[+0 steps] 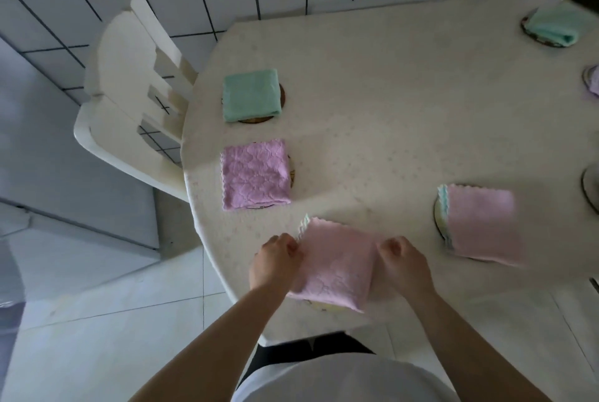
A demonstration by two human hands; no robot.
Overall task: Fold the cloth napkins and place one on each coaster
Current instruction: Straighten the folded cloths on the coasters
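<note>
Both bare arms are reaching forward and a little inward. The left hand (275,264) and right hand (403,264) are curling their fingers, each pinching something.

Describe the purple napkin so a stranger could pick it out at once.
Start at the white chair by the table's left edge. Two folded napkins lie there; the purple napkin is the nearer one. Its neighbour is green, and no hands touch it.

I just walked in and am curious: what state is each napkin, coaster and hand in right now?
Pink napkin: folded, gripped at both sides, over a coaster.
Left hand: gripping its left edge.
Right hand: gripping its right edge.
Near green napkin: folded, on a coaster.
Purple napkin: folded, on a coaster.
Second pink napkin: folded, on a coaster.
Far green napkin: folded, on a coaster.
</note>
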